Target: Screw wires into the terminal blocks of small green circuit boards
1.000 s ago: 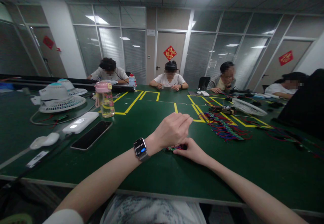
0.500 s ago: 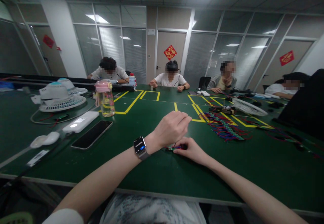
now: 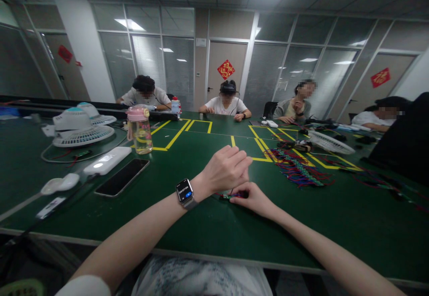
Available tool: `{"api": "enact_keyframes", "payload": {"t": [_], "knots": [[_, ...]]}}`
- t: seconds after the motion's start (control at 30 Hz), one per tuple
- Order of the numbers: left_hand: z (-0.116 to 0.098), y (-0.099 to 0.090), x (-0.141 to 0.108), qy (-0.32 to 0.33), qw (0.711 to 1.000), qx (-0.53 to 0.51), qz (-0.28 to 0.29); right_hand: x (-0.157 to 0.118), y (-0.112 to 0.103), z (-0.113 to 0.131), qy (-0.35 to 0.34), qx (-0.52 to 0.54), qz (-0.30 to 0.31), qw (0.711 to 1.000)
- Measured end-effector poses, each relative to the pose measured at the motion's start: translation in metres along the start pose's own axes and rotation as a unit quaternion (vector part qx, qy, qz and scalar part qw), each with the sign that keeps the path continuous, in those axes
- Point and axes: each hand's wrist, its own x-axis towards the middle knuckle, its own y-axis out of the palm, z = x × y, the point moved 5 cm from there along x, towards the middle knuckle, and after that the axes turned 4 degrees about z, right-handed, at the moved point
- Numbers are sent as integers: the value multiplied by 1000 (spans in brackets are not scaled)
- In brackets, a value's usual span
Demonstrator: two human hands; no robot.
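Both forearms reached in over the green table point(image 3: 187, 238), left from 7 o'clock, right from 4 o'clock. The left hand point(image 3: 224, 168) was raised, knuckles up, fingers curled; its fingertips were hidden, so whether they were apart or together could not be told. The right hand point(image 3: 256, 201) lay low at its 5 o'clock, thumb and fingers clamped on the small circuit board point(image 3: 226, 197), partly covered, on the table. Wired boards point(image 3: 301, 168) lay at 3 o'clock, the bottle point(image 3: 140, 135) at 10, the phone point(image 3: 122, 177) at 9.
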Motion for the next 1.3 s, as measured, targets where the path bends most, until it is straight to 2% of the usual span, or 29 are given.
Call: {"api": "enact_keyframes", "payload": {"t": [0.17,0.37,0.5,0.77,0.83,0.87,0.93,1.0,1.03,1.07,1.13,1.23,1.3], "knots": [[-1,-3,0,13,1000,-14,-11,1,1,0,-4,-2,5,1000],[2,1,1,-21,999,-39,16,0,0,-1,-5,0,0,1000],[3,3,0,-29,995,-96,13,0,-1,0,-4,-1,1,1000],[15,1,-4,-113,974,-198,6,-1,-2,7,-13,-18,-2,1000],[20,1,-4,-153,944,-293,-1,-1,-2,9,-18,-26,-5,999],[22,3,-5,-178,918,-354,-1,-2,-2,10,-21,-31,-5,999],[26,9,-6,-235,849,-473,6,-2,-2,11,-26,-38,-6,999],[30,15,-9,-288,786,-548,9,-2,-2,13,-29,-44,-7,999],[31,18,-11,-306,769,-561,3,-2,-2,13,-30,-45,-7,999],[33,19,-13,-319,766,-559,-9,-2,-2,13,-30,-45,-8,999],[36,18,-16,-327,789,-518,-34,-2,-2,14,-28,-46,-9,998],[38,12,-18,-304,850,-427,-54,-2,-2,14,-27,-50,-10,998],[39,10,-18,-285,861,-417,-59,-2,-2,15,-29,-50,-9,998]]}}
